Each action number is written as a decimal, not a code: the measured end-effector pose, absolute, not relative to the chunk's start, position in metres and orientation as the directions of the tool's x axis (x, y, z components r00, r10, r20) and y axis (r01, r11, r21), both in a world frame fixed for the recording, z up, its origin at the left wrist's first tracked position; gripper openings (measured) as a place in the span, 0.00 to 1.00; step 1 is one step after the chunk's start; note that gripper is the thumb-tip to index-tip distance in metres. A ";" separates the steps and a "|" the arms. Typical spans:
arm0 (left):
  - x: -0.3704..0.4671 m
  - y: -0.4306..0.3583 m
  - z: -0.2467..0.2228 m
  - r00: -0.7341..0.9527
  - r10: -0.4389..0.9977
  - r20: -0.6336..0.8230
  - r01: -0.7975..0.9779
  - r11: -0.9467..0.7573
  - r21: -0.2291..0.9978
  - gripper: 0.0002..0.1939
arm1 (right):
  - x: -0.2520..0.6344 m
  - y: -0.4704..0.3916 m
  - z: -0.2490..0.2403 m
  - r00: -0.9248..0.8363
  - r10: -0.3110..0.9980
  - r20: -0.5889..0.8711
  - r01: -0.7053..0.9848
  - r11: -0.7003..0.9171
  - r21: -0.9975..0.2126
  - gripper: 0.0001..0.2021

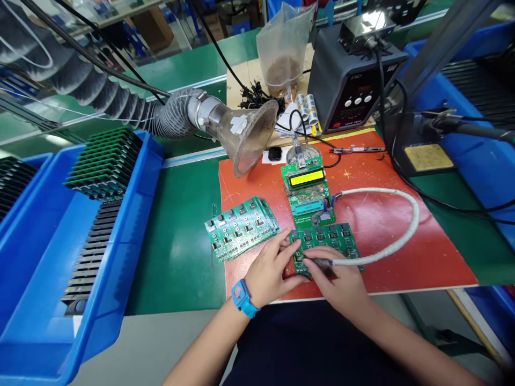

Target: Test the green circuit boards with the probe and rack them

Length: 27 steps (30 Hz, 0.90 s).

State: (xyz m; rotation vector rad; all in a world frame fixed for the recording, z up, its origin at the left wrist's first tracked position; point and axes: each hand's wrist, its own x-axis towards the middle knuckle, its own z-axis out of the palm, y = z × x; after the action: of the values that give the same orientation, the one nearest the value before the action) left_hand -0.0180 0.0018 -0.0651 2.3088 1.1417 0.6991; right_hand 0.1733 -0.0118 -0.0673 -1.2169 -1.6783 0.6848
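On the red mat lies a green circuit board panel [349, 241] with a row of small digit displays. My left hand [271, 268], a blue watch on its wrist, grips the panel's left end between thumb and fingers. Over the panel's left part, my right hand [341, 279] is closed around a programming probe [322, 262]; its tip is hidden by my fingers. From the probe a white sleeved cable [414, 214] loops back to a programmer board [308, 187] with a lit yellow screen. Beside my left hand sits a stack of similar panels [241, 228].
A fume extraction funnel [253, 139] hangs over the bench. Left are blue bins [120, 246] with upright boards [104, 161] in a black rack. A soldering station [354, 80], a plastic bag [284, 48] and a sponge holder [428, 157] stand behind and to the right.
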 end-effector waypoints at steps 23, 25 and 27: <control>-0.018 0.003 -0.066 0.524 0.833 0.177 0.622 -0.517 0.589 0.48 | 0.176 -0.007 -0.060 -0.093 0.940 0.330 0.373 0.340 -0.864 0.05; -0.018 0.003 -0.066 0.525 0.831 0.184 0.620 -0.521 0.587 0.48 | 0.176 -0.007 -0.059 -0.098 0.942 0.322 0.383 0.334 -0.861 0.05; -0.018 0.003 -0.065 0.525 0.830 0.189 0.619 -0.525 0.584 0.48 | 0.176 -0.007 -0.059 -0.107 0.943 0.316 0.387 0.333 -0.860 0.05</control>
State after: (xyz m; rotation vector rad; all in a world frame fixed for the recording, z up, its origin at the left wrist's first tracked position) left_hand -0.0181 0.0032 -0.0654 2.3180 1.1833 0.6319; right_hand 0.1761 -0.0073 -0.0588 -1.2094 -1.6731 0.7547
